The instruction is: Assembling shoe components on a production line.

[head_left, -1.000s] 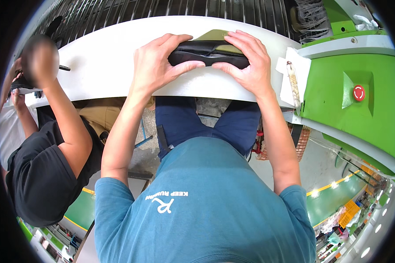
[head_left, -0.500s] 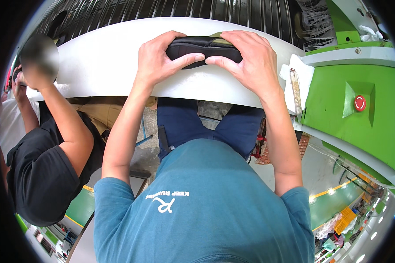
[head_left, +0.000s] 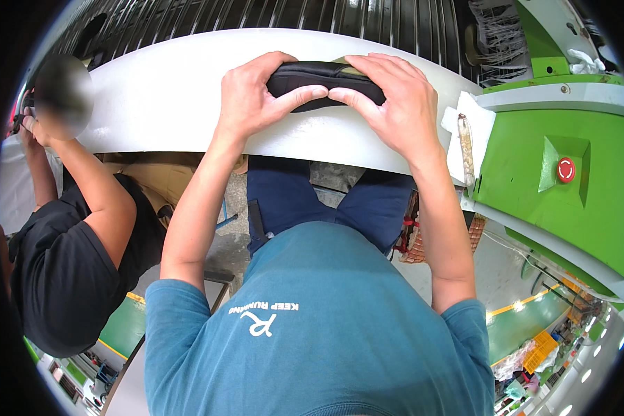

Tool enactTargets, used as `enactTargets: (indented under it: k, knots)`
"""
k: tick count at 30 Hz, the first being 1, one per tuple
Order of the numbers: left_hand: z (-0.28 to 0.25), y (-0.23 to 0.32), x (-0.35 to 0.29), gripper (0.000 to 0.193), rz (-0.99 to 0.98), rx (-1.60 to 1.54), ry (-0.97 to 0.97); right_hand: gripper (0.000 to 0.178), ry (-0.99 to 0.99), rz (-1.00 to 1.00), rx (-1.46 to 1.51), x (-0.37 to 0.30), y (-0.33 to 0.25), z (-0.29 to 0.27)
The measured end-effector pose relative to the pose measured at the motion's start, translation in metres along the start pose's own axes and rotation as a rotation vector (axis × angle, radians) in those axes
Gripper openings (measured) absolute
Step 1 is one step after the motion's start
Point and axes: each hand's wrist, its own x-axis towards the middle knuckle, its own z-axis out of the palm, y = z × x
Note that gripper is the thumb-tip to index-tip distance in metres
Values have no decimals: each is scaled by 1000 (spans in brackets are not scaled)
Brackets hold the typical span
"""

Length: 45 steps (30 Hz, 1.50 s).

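Black, soft-looking material fills the space between the two hands: a long, slightly bowed black piece (head_left: 312,78) held crosswise at the white tabletop (head_left: 166,104) (whether its underside rests on the surface, I cannot tell), with an olive section (head_left: 349,71) showing along its far edge beside the right fingers. The step in hand looks like a two-handed hold with the thumbs set to press or shape, one hand to each end. Any next move from this hold would, I judge, call for even pressure from both sides, since easing one thumb alone could let that half twist or spring. The left hand (head_left: 250,93) is partly closed round its end, fingers reaching over the far side and thumb laid along the near face. The right hand (head_left: 403,107) mirrors it, equally part-closed, its thumb angled inward across the near face. Both thumb tips almost meet at the middle of the piece; how hard they squeeze does not show, and most of the left fingertips are hidden behind it.
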Motion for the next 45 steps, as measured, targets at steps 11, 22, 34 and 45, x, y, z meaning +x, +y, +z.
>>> enactTargets:
  k: [11, 22, 34, 45]
  knots:
    - [0, 6, -2, 47, -24, 45, -24, 21, 137, -74, 174, 0, -10, 11]
    - [2, 12, -5, 42, 1, 48, 30, 18, 86, 6, 301, 2, -6, 7]
    - [3, 19, -5, 33, 64, 67, 67, 20, 130, 38, 290, -4, -13, 10]
    - [6, 19, -6, 30, 71, 96, 98, 15, 151, 59, 334, -4, -12, 16]
